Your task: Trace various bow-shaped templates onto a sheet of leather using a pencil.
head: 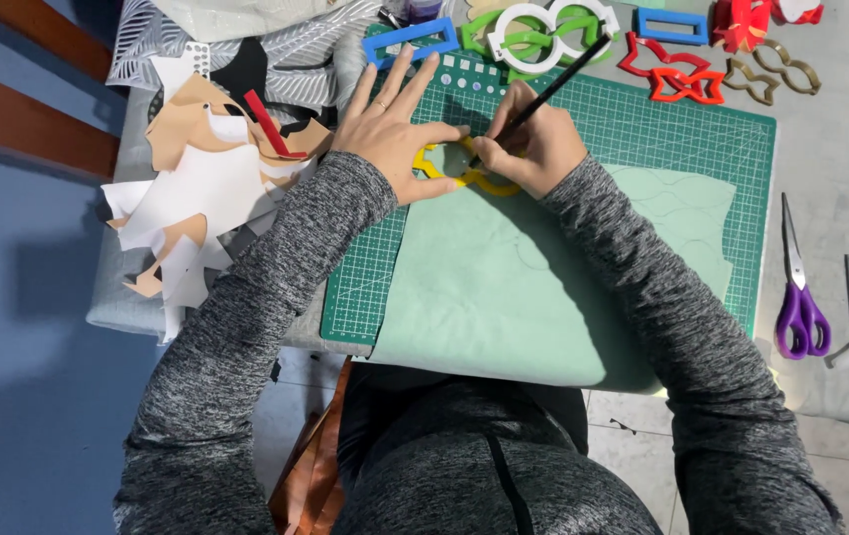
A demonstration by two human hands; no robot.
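Overhead view of a grey work table (831,149). A green gridded cutting mat (642,129) lies on it, with a pale green sheet of soft material (504,287) spread over the mat's near half. A heap of white and tan paper offcuts (197,188) sits left of the mat. The left hand (390,129), fingers spread flat, presses a yellow plastic outline stencil (449,173) onto the sheet's upper left edge. The right hand (533,149) is closed around a black pencil (548,94), whose tip meets the stencil. Purple-handled scissors (799,287) lie right of the mat; coloured plastic stencils (682,74) lie along the far edge.
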